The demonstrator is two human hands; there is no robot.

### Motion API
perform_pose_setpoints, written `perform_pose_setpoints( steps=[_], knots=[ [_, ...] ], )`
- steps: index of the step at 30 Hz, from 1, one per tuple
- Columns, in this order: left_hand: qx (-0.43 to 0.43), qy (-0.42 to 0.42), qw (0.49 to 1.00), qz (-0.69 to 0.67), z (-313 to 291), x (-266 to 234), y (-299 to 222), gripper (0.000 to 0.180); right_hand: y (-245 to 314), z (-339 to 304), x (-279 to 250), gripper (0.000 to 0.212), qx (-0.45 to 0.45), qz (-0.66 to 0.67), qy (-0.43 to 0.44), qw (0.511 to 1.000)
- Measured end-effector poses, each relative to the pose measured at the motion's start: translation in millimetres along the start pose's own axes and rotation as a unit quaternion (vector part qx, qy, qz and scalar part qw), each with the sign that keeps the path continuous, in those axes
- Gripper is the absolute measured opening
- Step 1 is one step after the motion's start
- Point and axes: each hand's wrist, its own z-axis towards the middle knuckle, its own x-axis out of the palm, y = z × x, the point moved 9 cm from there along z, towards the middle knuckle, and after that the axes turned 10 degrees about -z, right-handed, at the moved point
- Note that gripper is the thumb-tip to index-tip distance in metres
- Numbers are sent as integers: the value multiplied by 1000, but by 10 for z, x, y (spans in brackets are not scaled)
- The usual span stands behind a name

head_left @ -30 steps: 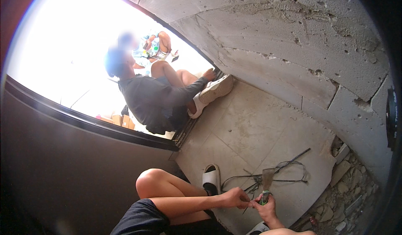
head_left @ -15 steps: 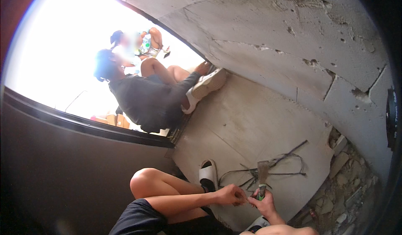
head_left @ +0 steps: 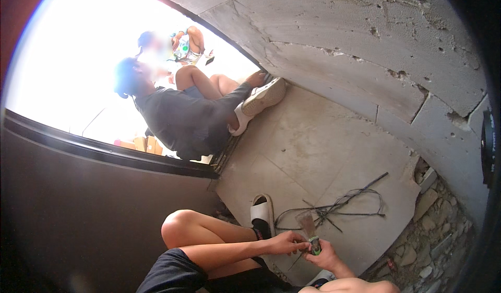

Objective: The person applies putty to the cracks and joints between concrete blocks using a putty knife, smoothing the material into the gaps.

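On tiled floor (head_left: pixel 313 152), hands (head_left: pixel 286 242) gripping brush (head_left: pixel 308 230)

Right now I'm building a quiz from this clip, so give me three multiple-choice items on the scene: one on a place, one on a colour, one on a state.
1. Where does the tangle of thin dark wires lie?
A. on the grey concrete floor
B. on the wearer's knee
C. on the dark window sill

2. What colour is the slide sandal by the wearer's bare knee?
A. red
B. white
C. blue

3. How do the hands stand?
A. both lie flat on the floor
B. both hang empty, apart
C. the left hand and right hand meet at a small green-banded tool

Key: 1 A, the wires spread across the slab; 2 B, the sandal is pale white; 3 C, both hands' fingers close on the tool.
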Motion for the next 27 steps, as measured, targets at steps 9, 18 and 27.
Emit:
perform_pose_setpoints(
  steps=[9,18,27],
  knots=[
    [20,35,998,41,22,-38,14,25,-17,-28,82,29,45,33,57,997],
    [40,64,997,-5,46,116,128,24,158,-2,-75,32,-15,-85,-38,996],
    [94,-47,971,214,-95,-44,-175,44,473,-33,-108,31,-128,-87,-18,988]
  ],
)
